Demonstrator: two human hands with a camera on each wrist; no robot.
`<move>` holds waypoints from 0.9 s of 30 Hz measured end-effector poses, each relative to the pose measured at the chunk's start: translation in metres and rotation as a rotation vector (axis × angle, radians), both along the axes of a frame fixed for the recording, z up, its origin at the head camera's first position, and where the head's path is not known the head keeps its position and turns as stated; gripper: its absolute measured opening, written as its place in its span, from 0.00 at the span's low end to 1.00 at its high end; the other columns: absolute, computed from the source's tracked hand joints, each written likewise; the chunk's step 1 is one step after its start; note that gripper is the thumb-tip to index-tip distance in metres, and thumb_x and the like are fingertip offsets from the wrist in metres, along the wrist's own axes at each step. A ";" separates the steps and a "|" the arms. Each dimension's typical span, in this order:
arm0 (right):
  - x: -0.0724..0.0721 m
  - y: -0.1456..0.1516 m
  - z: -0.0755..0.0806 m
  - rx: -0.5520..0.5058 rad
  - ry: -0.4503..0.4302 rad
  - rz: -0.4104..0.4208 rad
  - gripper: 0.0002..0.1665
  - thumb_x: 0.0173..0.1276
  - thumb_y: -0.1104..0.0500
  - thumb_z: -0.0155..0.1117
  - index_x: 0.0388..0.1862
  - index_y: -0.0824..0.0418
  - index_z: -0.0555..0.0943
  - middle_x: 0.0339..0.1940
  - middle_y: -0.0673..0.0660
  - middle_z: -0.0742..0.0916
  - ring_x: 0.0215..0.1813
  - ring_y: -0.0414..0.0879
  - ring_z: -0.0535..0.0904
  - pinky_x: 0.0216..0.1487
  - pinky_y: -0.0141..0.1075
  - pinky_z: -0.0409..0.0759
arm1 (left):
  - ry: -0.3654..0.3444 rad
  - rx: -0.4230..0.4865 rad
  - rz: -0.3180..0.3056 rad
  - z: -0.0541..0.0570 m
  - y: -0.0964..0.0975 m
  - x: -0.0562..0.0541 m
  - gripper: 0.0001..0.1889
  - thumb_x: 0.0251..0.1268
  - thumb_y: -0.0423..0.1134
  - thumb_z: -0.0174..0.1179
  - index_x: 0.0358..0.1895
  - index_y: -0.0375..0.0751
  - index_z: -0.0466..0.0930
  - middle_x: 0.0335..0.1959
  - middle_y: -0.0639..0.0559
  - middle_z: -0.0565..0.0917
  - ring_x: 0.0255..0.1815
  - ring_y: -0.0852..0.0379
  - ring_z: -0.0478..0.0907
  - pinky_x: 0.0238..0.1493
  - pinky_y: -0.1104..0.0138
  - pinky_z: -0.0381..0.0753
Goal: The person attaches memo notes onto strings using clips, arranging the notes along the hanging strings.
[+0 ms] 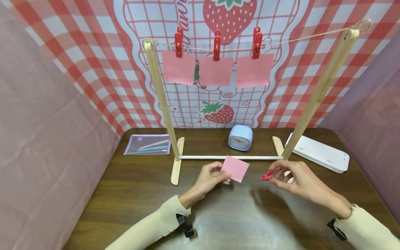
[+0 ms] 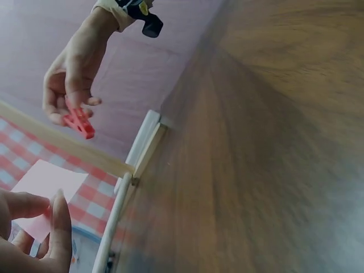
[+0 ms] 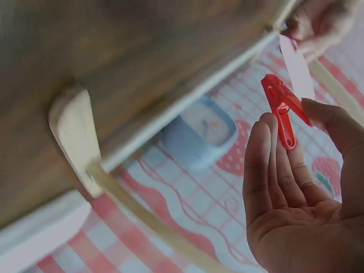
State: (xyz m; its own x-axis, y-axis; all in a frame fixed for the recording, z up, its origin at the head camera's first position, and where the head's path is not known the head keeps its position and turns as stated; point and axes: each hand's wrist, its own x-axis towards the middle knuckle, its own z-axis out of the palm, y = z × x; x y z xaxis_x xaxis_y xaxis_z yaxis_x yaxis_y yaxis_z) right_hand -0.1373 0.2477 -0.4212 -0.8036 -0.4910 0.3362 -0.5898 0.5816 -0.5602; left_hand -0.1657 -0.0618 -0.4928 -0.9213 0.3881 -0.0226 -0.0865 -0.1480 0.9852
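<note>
My left hand pinches a square pink paper note by its left edge, thumb on top, above the table. To its right, my right hand holds a red clothespin between thumb and fingers, its nose pointing toward the note. The right wrist view shows the clothespin at the fingertips, with the note beyond it. Above both hands, three pink notes hang side by side from a string, each under a red clothespin.
The string runs between two wooden posts, joined low down by a white rod. Behind the rod stands a blue clock. A purple-edged pouch with pens lies at left, a white case at right.
</note>
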 end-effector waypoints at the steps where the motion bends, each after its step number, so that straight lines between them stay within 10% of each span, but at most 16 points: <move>1: 0.000 0.001 0.005 -0.001 0.005 -0.008 0.18 0.58 0.67 0.80 0.44 0.52 0.84 0.31 0.40 0.91 0.32 0.26 0.83 0.27 0.26 0.84 | 0.000 0.014 0.002 0.001 0.002 -0.001 0.14 0.69 0.22 0.62 0.52 0.14 0.74 0.37 0.35 0.87 0.30 0.60 0.87 0.41 0.66 0.94; 10: -0.006 0.006 0.039 0.045 0.088 -0.052 0.20 0.58 0.66 0.81 0.46 0.50 0.86 0.32 0.40 0.90 0.32 0.28 0.84 0.32 0.20 0.83 | -0.007 0.105 0.005 0.006 0.020 -0.013 0.14 0.69 0.21 0.61 0.53 0.15 0.74 0.31 0.53 0.87 0.29 0.62 0.88 0.38 0.68 0.93; 18: -0.014 0.009 0.070 0.031 0.201 -0.077 0.25 0.52 0.69 0.84 0.46 0.49 0.87 0.33 0.38 0.89 0.36 0.28 0.84 0.34 0.18 0.83 | 0.050 0.097 -0.009 0.017 0.032 -0.017 0.13 0.70 0.22 0.61 0.52 0.16 0.74 0.37 0.35 0.88 0.30 0.59 0.88 0.44 0.57 0.95; 27: -0.025 0.012 0.102 -0.006 0.241 -0.115 0.27 0.48 0.70 0.85 0.45 0.51 0.86 0.33 0.42 0.89 0.32 0.26 0.83 0.39 0.14 0.82 | 0.045 0.117 -0.059 0.030 0.047 -0.025 0.15 0.70 0.23 0.62 0.56 0.16 0.75 0.36 0.48 0.86 0.30 0.61 0.88 0.41 0.68 0.93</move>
State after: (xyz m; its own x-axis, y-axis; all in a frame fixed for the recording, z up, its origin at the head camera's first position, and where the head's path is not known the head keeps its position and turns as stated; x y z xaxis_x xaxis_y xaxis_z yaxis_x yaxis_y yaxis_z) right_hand -0.1622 0.2596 -0.3189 -0.7506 -0.3980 0.5275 -0.6366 0.6497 -0.4155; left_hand -0.1907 -0.0151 -0.4627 -0.8958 0.4394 0.0664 -0.0548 -0.2576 0.9647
